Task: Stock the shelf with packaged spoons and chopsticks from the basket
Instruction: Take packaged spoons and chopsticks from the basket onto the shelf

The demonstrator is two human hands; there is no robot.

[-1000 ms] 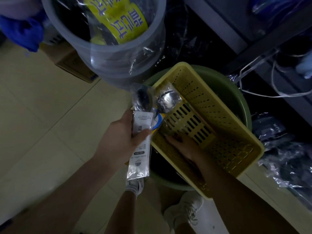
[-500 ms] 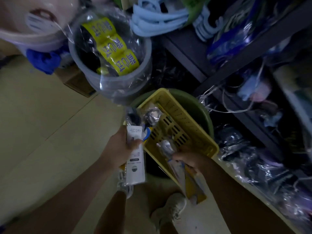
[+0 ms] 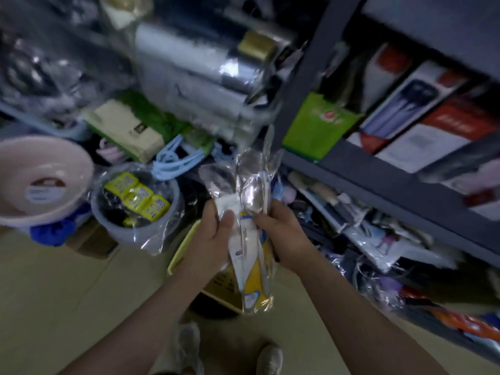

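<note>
Both hands hold a bunch of packaged spoons (image 3: 251, 201) upright in front of me, in clear wrap with white and yellow cards. My left hand (image 3: 211, 239) grips the bunch from the left, thumb across the white card. My right hand (image 3: 284, 236) pinches the packs from the right at the spoon necks. The yellow basket (image 3: 186, 244) sits below and behind my hands, mostly hidden by them. The dark metal shelf (image 3: 351, 169) runs along the right, its levels crowded with boxed and wrapped goods.
A grey bucket (image 3: 135, 234) with yellow-labelled items in plastic wrap stands at the left, next to a pink basin (image 3: 43, 174). Blue hangers (image 3: 176, 161) and wrapped goods pile behind. Bagged items crowd the floor under the shelf. My shoes (image 3: 186, 347) show on beige tiles.
My right hand has lifted a spoon pack out of the basket and brought it against the packs in my left hand. Both hands rose, and my view swung up toward the shelf.
</note>
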